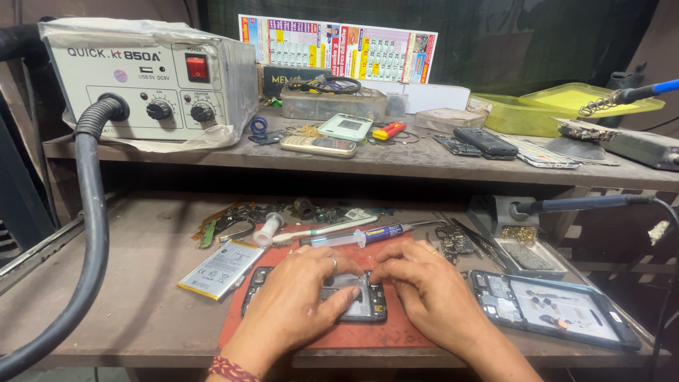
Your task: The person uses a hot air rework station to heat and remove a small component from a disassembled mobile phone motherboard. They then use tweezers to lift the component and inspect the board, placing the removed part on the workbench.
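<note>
Both hands, left hand (300, 293) and right hand (424, 290), press flat with spread fingers on an opened phone (353, 301). It lies on a red mat (396, 332). A battery (221, 269) rests just left of them.

A matt red rubber mat (396, 329) lies on the dusty, rough wooden bench (141, 311).

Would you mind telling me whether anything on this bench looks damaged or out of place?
Nothing looks spilled. Both phones are opened up: one under the left hand and right hand, another phone frame lying askew at right, with a loose battery off the mat.

hands (361, 293) – 2 | opened phones (353, 301) – 2 | battery (221, 269) – 1
</note>
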